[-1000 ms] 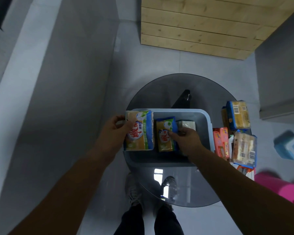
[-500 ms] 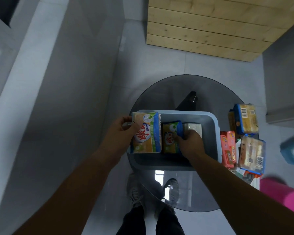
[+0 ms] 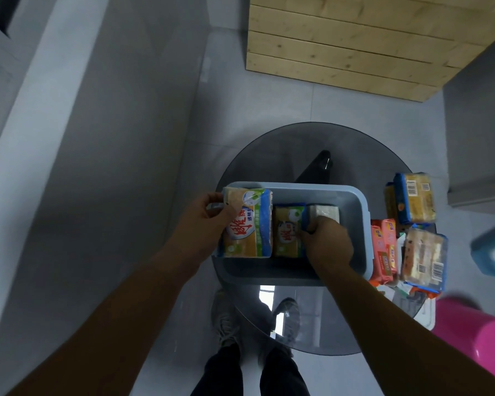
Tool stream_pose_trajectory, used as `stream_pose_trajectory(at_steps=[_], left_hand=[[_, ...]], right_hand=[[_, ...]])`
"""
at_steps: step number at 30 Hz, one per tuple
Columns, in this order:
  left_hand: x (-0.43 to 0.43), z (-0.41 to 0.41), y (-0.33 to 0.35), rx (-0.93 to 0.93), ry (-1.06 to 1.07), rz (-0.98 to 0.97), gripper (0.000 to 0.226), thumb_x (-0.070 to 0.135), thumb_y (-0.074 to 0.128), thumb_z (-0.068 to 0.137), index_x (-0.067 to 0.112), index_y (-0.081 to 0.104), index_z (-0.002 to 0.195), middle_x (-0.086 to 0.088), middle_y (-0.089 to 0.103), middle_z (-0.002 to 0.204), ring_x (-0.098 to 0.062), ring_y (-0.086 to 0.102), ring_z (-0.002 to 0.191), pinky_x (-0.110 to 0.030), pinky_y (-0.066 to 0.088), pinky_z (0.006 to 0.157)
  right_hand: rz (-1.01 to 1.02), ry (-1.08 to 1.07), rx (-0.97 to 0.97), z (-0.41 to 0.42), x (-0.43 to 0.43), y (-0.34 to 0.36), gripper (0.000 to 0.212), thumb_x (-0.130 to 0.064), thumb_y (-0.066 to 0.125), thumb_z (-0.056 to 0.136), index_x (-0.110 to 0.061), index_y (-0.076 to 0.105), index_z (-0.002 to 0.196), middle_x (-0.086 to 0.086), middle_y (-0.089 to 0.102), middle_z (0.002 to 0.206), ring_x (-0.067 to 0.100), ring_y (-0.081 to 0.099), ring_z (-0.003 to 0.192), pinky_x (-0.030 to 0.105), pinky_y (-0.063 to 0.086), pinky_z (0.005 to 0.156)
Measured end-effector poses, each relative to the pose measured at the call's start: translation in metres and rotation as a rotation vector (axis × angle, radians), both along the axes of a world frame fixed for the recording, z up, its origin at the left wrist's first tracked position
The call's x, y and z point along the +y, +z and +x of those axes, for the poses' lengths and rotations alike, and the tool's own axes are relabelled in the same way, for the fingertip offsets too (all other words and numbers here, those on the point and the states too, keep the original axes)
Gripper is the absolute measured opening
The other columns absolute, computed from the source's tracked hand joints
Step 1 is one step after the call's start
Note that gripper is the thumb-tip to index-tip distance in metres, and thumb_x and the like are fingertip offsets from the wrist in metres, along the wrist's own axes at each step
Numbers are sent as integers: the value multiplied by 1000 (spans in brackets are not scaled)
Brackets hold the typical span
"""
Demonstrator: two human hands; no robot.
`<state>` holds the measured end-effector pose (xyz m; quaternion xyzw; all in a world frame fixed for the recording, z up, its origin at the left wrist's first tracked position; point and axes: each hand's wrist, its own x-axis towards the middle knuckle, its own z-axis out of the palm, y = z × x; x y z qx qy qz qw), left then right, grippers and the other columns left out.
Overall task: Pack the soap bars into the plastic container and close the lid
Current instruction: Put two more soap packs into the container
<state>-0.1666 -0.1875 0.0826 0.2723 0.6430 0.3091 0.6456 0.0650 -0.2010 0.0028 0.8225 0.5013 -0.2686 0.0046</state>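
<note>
While left hand (image 3: pixel 209 221) fingers clamp soap pack (image 3: pixel 247 227) over container (image 3: pixel 357 224), right hand (image 3: pixel 327 242) fingers pinch second pack (image 3: pixel 287 232).

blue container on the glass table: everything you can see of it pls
The plastic container is a light blue rectangular tub with rounded corners and a rolled rim, open, no lid on it. It sits upright on the round glass table. Inside stand a wrapped soap bar and a whitish bar, where the right hand reaches in. The left hand holds a larger soap pack over its left end.

The plastic container (image 3: pixel 357 221) sits mid-frame on the round glass table (image 3: pixel 269 155); loose soap packs (image 3: pixel 415 201) lie right of it.
</note>
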Motion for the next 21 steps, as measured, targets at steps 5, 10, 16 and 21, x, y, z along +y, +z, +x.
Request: stream_pose_trajectory(at_steps=[5, 10, 16, 21], left_hand=[[1, 9, 4, -5, -8, -1, 16, 22, 62, 93, 21, 56, 107, -2, 71, 102, -15, 73, 85, -28, 60, 66], [0, 24, 5, 16, -57, -20, 26, 22, 60, 94, 16, 53, 118, 1, 69, 105, -10, 71, 85, -23, 60, 64], [-3, 29, 2, 79, -72, -1, 22, 24, 60, 94, 15, 55, 114, -1, 69, 109, -12, 69, 92, -27, 59, 75], [-4, 25, 3, 140, -109, 40, 32, 27, 63, 93, 12, 59, 122, 1, 69, 111, -8, 69, 92, -23, 59, 75]], right_hand=[[68, -260, 631, 7, 1, 29, 16, -31, 66, 92, -15, 69, 92, 2, 72, 99, 17, 68, 93, 38, 58, 87], [-139, -287, 1158, -10, 1, 61, 30, -42, 61, 84, -20, 68, 104, 3, 74, 108, 19, 72, 100, 37, 59, 86], [-164, -322, 1158, -17, 5, 53, 23, -25, 64, 92, -12, 61, 112, 8, 72, 113, 20, 74, 96, 36, 62, 80], [-150, -362, 1197, -27, 6, 46, 30, -20, 68, 90, -14, 60, 119, 5, 73, 113, 18, 75, 95, 33, 62, 74]])
